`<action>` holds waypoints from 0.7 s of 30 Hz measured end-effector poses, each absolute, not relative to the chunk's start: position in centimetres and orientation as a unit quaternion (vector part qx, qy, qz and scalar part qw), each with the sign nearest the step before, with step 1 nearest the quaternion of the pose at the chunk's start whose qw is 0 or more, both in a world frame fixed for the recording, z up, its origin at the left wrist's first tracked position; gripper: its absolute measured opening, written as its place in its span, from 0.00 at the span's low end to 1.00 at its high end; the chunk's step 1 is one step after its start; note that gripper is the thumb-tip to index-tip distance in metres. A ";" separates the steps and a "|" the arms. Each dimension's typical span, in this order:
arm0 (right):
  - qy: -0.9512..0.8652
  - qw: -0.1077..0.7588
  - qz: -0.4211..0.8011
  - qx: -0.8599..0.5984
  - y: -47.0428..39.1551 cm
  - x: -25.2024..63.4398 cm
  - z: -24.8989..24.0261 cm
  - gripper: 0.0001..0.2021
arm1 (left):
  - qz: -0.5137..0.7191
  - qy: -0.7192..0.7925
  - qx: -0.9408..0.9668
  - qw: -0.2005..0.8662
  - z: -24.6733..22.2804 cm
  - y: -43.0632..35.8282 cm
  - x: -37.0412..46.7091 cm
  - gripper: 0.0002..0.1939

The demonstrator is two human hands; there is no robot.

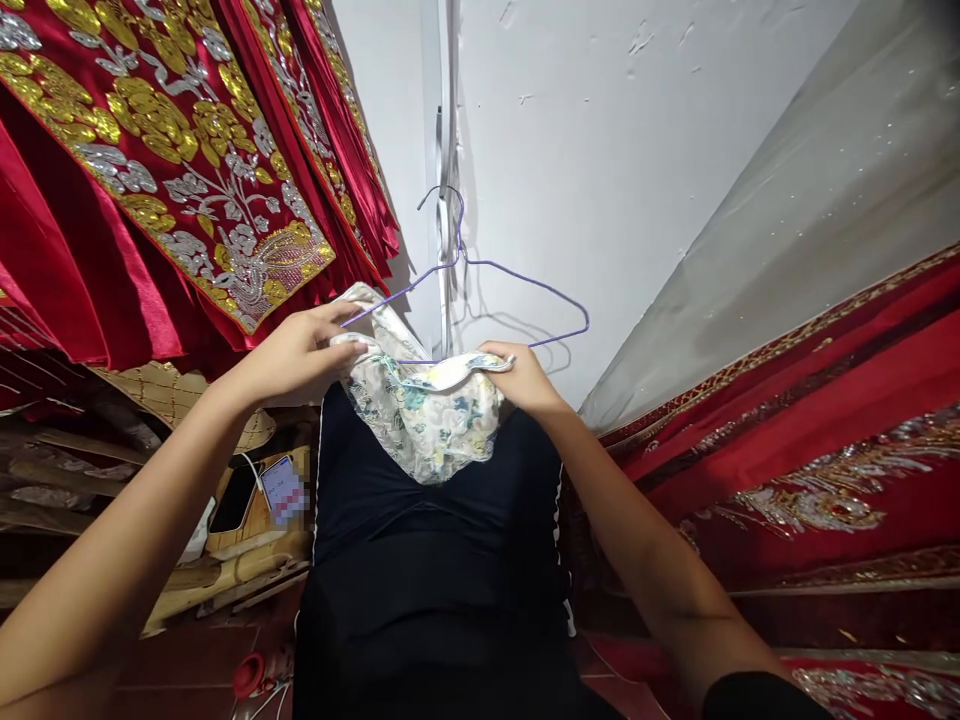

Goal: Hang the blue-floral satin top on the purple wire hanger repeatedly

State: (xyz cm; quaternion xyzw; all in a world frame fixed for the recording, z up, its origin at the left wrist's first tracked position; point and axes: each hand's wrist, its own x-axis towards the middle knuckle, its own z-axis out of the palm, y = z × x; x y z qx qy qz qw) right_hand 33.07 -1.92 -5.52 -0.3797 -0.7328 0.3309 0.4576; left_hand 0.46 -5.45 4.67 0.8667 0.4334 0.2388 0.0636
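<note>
A white floral garment (442, 425) with green, blue and yellow print hangs in front of my dark top. My left hand (311, 350) pinches its upper left edge, beside the left end of a purple hanger (517, 268). That end of the hanger lies inside the garment's left side. On the other side, my right hand (521, 378) grips the garment's upper right edge, with the folded hem bunched at the fingertips. The hanger's right end sticks out bare above this hand, and its lower bar runs partly behind the cloth. Its hook points up, near a pale vertical strip.
A red cloth with gold and silver embroidery (187, 150) hangs at upper left. More red beaded fabric (810, 500) and a sheer grey cloth (780, 230) cover the right. A lit phone (283, 490) rests on a wooden rack (225, 580) at lower left. Ahead is a white wall (570, 130).
</note>
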 end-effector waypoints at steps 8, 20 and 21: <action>-0.729 0.492 0.282 -0.382 -3.6 33.2 -4.5 0.16 | 0.337 0.420 0.843 0.000 5.4 -2.1 5.9 0.18; -0.662 0.511 0.158 -0.525 -1.9 42.9 -0.5 0.32 | 0.337 0.390 0.856 0.025 6.2 -0.8 3.6 0.15; -0.663 0.517 0.155 -0.519 -2.5 42.7 -0.3 0.33 | 0.343 0.396 0.852 0.008 6.2 -0.8 3.5 0.15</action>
